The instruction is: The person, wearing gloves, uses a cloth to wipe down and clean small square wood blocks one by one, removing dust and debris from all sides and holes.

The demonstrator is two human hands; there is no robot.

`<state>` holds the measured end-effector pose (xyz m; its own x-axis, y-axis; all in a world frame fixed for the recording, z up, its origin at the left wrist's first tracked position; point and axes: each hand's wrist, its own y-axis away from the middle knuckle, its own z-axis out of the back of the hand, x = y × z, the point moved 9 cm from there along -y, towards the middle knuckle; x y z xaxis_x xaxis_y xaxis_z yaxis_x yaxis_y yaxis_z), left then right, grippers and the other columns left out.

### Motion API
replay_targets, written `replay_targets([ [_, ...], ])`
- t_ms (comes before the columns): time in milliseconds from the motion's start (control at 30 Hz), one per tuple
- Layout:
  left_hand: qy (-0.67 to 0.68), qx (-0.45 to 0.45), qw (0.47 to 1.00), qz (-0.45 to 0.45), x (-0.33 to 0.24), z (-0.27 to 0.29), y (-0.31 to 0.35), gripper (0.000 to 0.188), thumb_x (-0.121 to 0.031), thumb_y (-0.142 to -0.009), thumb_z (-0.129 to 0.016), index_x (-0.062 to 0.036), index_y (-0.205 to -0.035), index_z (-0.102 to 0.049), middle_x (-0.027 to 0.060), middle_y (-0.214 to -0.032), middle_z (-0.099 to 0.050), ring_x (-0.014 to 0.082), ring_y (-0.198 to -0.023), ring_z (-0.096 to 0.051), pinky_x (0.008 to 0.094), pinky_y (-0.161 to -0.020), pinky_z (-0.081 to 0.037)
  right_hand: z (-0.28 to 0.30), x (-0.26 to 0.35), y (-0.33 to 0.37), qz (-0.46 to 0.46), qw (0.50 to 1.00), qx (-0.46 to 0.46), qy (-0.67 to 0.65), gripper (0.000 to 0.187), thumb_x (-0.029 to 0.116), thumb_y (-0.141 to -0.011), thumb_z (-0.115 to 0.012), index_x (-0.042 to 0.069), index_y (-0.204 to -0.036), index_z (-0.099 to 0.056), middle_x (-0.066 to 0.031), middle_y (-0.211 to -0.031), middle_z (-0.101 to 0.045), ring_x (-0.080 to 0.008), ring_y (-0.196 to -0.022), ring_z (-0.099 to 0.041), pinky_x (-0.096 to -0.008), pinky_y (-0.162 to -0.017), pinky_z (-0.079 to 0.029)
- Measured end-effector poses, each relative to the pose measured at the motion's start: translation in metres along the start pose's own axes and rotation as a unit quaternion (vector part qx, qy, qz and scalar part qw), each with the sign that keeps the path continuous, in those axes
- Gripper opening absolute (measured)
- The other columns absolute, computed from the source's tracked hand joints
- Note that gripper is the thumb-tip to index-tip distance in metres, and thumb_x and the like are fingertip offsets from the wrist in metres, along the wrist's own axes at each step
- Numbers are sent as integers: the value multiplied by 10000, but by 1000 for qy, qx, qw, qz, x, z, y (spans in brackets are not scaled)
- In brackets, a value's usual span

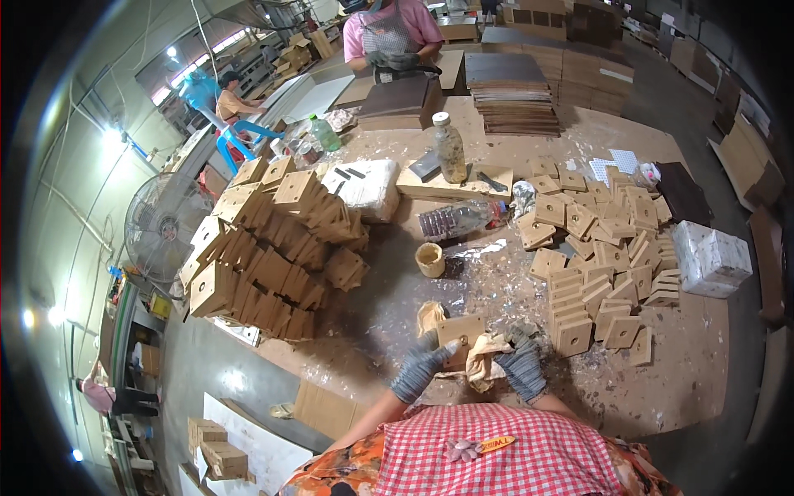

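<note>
My left hand (420, 365), in a grey knit glove, is closed on a small square wooden block (460, 329) with a hole in it, held just over the near edge of the table. In my right hand (523, 364), gloved the same way, is a crumpled cream cloth (485, 364) that lies against the block's right side. Right behind my left hand a second pale cloth or pad (430, 317) sits on the table. A small round tub (430, 259) with a light rim stands farther back.
Tall stacks of wooden blocks (277, 248) rise at the left; a loose heap of blocks (604, 248) covers the right. Between them are a lying plastic bottle (453, 220) and an upright bottle (449, 149). A co-worker (395, 41) stands across the table beside stacked dark panels (513, 91).
</note>
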<state>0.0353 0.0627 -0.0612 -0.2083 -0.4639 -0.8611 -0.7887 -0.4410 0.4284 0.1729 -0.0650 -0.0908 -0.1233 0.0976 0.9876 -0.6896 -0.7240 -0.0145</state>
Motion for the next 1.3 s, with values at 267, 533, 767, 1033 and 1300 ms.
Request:
replay_targets([
  [267, 114, -11, 992, -48, -21, 3, -14, 469, -190, -880, -613, -9, -1284, -460, 104, -1177, -579, 232, -1067, -578, 364, -872, -516, -1, -16, 18, -11, 999, -10, -35, 241, 83, -712, -746, 56, -823, -534, -52, -765, -577, -139, -722, -537, -292, -683, -471],
  [533, 44, -28, 999, -3, 23, -1, -22, 381, -226, -902, -601, -25, -1217, -525, 53, -1058, -591, 140, -919, -569, 266, -766, -500, -14, 11, 2, 11, 998, -36, 44, 241, 175, -738, -735, 51, -854, -564, -117, -774, -595, -216, -706, -576, -342, -649, -481],
  [767, 164, -54, 985, -7, 10, 48, -12, 441, -230, -921, -554, 15, -1268, -433, 151, -1204, -536, 317, -1079, -560, 469, -867, -536, 28, -26, 1, -29, 995, -51, 79, 224, 110, -725, -727, 46, -902, -607, -103, -827, -644, -183, -733, -597, -327, -683, -505],
  [1033, 309, -307, 896, -88, -18, 214, -57, 415, -320, -924, -539, -26, -1210, -480, 156, -1108, -585, 307, -866, -639, 367, -629, -587, 4, -16, 22, -22, 978, 145, 148, 465, 191, -668, -780, 22, -1063, -601, -141, -1057, -606, -251, -984, -577, -351, -890, -454],
  [1300, 163, -203, 961, -96, -65, 262, -108, 326, -231, -891, -569, -14, -1131, -601, 94, -1149, -617, 226, -1018, -573, 335, -840, -482, 61, 22, 30, 28, 994, 65, 78, 546, 167, -707, -727, 0, -1192, -538, -156, -1165, -567, -282, -1085, -538, -359, -949, -419],
])
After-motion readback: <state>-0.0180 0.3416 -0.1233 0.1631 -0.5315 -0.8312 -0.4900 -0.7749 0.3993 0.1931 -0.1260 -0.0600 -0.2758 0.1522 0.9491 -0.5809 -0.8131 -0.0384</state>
